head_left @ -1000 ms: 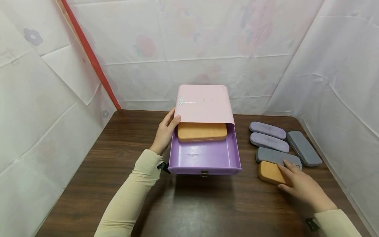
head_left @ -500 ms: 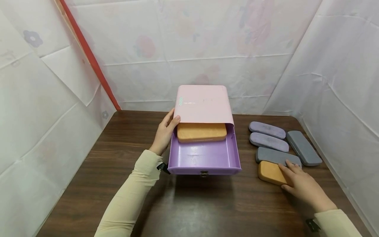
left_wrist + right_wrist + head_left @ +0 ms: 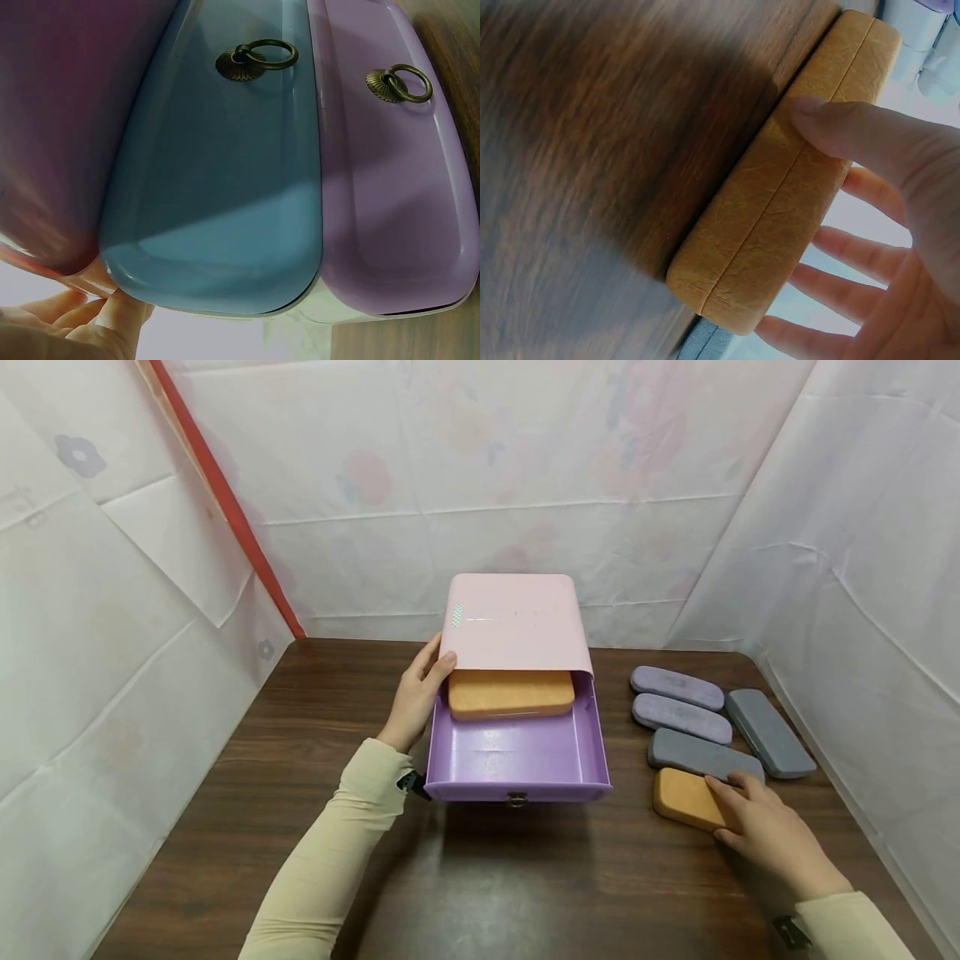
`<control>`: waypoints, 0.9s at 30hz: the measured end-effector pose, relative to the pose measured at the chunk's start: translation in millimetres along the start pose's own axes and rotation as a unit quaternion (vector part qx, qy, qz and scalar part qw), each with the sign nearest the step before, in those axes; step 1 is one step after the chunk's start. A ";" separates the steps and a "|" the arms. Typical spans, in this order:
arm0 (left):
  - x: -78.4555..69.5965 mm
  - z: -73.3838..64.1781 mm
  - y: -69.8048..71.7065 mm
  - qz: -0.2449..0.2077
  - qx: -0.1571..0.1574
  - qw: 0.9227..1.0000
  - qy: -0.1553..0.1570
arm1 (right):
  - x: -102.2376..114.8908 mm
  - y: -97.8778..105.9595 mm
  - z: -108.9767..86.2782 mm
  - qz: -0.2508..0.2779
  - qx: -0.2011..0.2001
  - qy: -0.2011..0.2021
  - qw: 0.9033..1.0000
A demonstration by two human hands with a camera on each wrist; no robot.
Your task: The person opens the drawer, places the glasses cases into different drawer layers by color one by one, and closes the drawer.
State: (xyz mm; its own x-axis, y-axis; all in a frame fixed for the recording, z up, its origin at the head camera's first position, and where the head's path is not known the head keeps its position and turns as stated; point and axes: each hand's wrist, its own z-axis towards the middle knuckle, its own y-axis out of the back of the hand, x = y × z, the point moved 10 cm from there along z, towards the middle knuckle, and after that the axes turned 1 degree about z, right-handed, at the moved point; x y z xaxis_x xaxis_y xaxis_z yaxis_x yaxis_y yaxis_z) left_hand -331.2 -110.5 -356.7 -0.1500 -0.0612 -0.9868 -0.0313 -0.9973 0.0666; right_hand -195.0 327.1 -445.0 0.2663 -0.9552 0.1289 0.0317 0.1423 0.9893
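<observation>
A pink-topped drawer cabinet (image 3: pixel 517 627) stands at mid-table with its purple top drawer (image 3: pixel 491 764) pulled out. Inside that drawer, toward the back, lies a yellow glasses case (image 3: pixel 512 695), partly under the cabinet's top. My left hand (image 3: pixel 412 702) rests on the cabinet's left side, thumb at its front edge. On the right, my right hand (image 3: pixel 772 831) grips the right end of another yellow glasses case (image 3: pixel 684 797). The right wrist view shows the thumb (image 3: pixel 829 127) on the front face of this case (image 3: pixel 757 202) and the fingers across its other side.
Behind the right hand lie a grey glasses case (image 3: pixel 697 753) and two purple ones (image 3: pixel 681 718); another grey case (image 3: pixel 768 735) sits beside them, near the right curtain. Below the open drawer are a blue drawer (image 3: pixel 217 172) and a purple drawer (image 3: pixel 397 180), both closed, with ring pulls.
Over the last second my right hand's fingers have drawn in closer on the yellow case's end. The left hand, the cabinet and the other cases stay where they were.
</observation>
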 end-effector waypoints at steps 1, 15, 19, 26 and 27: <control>0.4 0.2 0.2 -0.001 0.000 1.000 0.001 | 0.5 0.4 -0.3 0.000 -0.001 -0.001 1.000; 0.7 1.3 -1.8 -0.009 0.006 1.000 0.001 | 3.6 2.6 -2.9 0.000 0.002 -0.003 1.000; 0.2 1.1 -1.8 -0.011 0.006 1.000 0.000 | 0.3 0.6 -2.0 -0.003 0.015 -0.009 1.000; 2.6 -0.2 -0.9 -0.014 0.009 1.000 0.008 | 1.2 1.0 -0.1 0.010 0.029 -0.004 1.000; 2.9 0.1 -0.6 -0.015 0.009 1.000 0.008 | 2.2 3.2 0.9 0.014 0.028 -0.001 1.000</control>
State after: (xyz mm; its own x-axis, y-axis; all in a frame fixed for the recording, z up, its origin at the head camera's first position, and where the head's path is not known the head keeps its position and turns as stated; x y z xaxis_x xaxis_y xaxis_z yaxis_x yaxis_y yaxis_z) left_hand -331.7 -110.0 -359.6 -0.1327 -0.0327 -0.9906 -0.0527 -0.9978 0.0400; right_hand -195.3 325.2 -441.5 0.2641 -0.9517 0.1566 -0.0300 0.1542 0.9876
